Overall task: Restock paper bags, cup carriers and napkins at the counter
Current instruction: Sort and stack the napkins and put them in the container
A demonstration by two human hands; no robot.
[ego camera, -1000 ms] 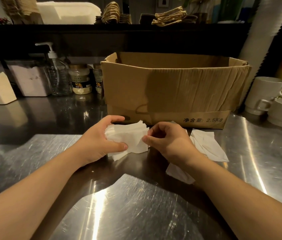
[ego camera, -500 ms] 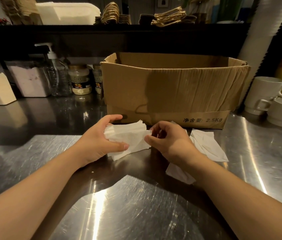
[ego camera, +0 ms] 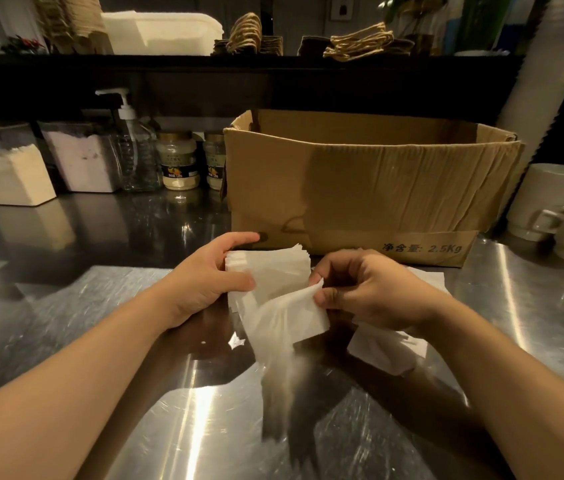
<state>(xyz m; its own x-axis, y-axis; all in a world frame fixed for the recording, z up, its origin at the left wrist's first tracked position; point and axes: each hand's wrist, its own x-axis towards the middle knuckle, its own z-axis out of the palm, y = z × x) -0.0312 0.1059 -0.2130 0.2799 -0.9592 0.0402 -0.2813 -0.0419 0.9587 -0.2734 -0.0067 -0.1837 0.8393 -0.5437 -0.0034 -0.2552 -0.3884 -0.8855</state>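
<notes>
Dim, warm-lit room. Brushed steel tabletop, scratched, streaked with bright glare from overhead light. Dark shelf running across the back. Below it, against the dark back wall: pump bottle, two labelled jars, clear containers. White mugs stacked at far right. Green foliage at top right.
</notes>
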